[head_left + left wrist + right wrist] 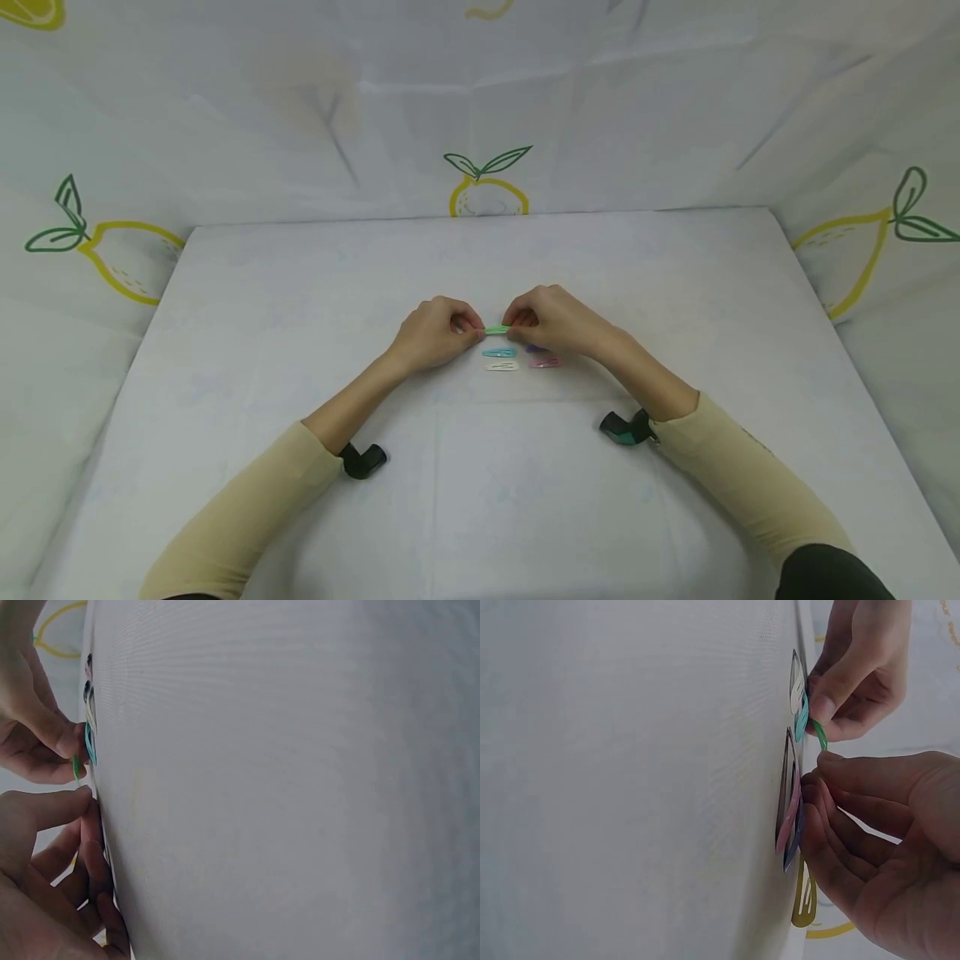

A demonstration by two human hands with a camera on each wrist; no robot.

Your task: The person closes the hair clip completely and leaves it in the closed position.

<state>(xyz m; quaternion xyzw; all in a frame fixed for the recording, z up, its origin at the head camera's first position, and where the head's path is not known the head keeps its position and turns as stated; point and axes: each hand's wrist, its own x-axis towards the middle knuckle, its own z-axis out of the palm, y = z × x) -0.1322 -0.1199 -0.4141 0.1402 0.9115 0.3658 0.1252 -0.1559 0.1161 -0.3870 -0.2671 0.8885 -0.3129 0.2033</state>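
Observation:
Both hands meet over a green snap hair clip (pixel 497 330) near the middle of the table. My left hand (pixel 431 335) pinches its left end between thumb and fingers, and my right hand (pixel 558 321) pinches the right end. Just nearer to me lie a light blue hair clip (pixel 498 352) and a white hair clip (pixel 501 366), one below the other. Beside them is a pink hair clip (pixel 544 362), with a purple hair clip (pixel 535 348) partly covered by my right hand. The right wrist view also shows a yellow hair clip (pixel 804 896) under that hand, hidden in the head view.
A white cloth covers the table (pixel 525 492), and its far edge meets a white backdrop (pixel 585 125) printed with lemons. A dark wrist device (pixel 364 462) sits by the left sleeve and another dark wrist device (pixel 626 427) by the right sleeve.

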